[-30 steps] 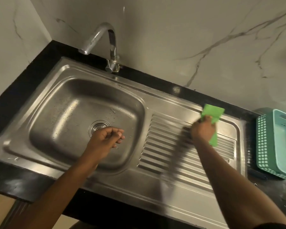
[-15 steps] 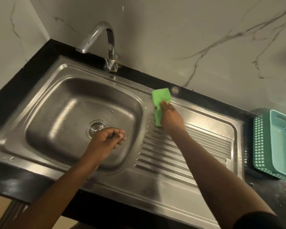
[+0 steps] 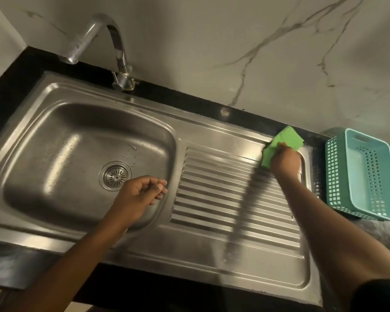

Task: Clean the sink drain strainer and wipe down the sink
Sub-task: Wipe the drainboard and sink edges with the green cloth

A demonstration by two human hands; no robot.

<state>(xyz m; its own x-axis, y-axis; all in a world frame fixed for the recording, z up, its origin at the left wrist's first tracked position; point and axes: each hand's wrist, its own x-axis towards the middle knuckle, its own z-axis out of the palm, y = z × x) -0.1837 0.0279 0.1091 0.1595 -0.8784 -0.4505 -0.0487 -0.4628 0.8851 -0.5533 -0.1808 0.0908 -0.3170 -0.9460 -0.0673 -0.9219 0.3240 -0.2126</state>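
Your one head camera looks steeply down and forward from close above the sink (image 3: 212,131), with the wall (image 3: 212,41) across the top.

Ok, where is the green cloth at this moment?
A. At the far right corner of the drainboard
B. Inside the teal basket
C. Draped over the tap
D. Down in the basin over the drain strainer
A: the right hand holds the green cloth against the far right corner of the drainboard, just short of the teal basket.
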